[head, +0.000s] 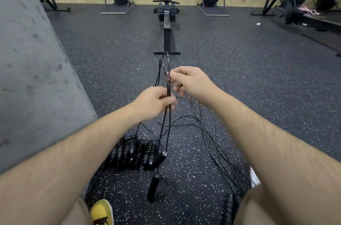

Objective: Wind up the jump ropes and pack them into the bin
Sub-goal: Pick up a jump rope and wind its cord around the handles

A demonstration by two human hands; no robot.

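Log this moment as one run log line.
stage: winding | left hand: grips jump rope | right hand: pinches same rope | wound ropes: piled on floor | loose ropes: floor

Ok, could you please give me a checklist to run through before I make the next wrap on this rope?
1. Left hand grips the folded rope in the middle of the bundle: ok.
2. Right hand pinches a strand near the top of the loops with its fingers: ok.
3. Both handles dangle below the left hand: ok.
4. Held rope free of the loose ropes on the floor: cannot tell, the strands overlap.
5. Wound ropes lie together on the floor, out of the way: ok.
6. Bin within reach: cannot tell, none in view.
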